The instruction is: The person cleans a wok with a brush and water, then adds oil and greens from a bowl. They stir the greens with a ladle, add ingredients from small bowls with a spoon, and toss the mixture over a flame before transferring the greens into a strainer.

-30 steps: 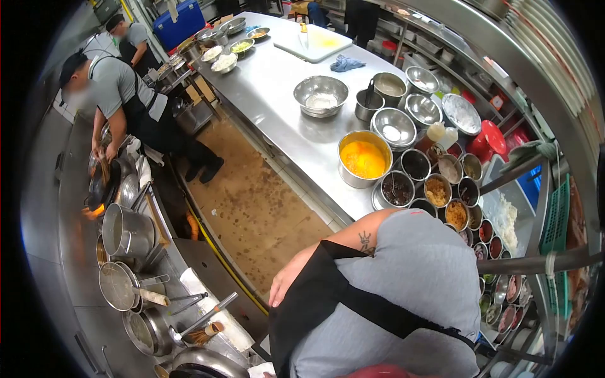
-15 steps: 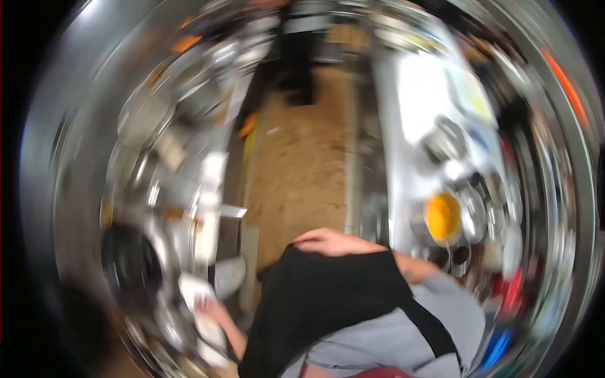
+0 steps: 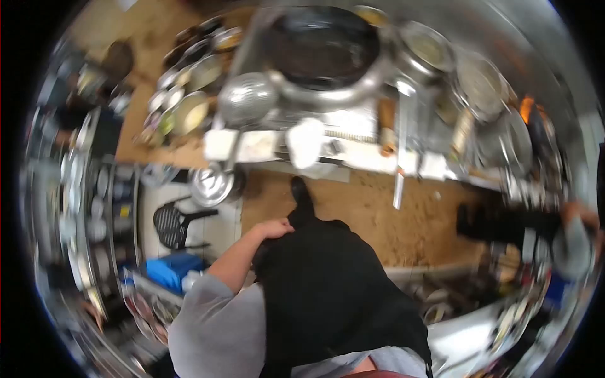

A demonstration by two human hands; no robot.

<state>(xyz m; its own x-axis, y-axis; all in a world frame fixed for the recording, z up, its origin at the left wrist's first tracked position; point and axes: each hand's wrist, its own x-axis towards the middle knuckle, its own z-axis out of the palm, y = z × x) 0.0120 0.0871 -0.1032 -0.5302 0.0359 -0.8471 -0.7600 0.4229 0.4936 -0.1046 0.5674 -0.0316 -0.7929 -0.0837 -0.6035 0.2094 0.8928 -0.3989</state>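
My left hand (image 3: pixel 275 228) is at the upper left edge of my black apron (image 3: pixel 340 296). Its fingers are together and bent against the cloth; what they hold, if anything, does not show. No part of my right hand is visible. In front of me a large dark wok (image 3: pixel 322 47) sits on a steel stove. At its lower left lies a perforated skimmer (image 3: pixel 249 99), its handle reaching down toward a shiny metal pot (image 3: pixel 211 184). A crumpled white cloth (image 3: pixel 305 145) hangs over the stove's front edge.
Metal pans (image 3: pixel 425 50) and a strainer (image 3: pixel 482 85) stand right of the wok. Bowls of food (image 3: pixel 191 113) are at the left. Long handles stick out past the stove edge. A black chair (image 3: pixel 173 223) is on the left, a co-worker's sleeve (image 3: pixel 572 249) far right.
My view has swung left, bringing the stove and wok in front of me. My left hand has come from the white cloth to my apron. My right hand has left view.
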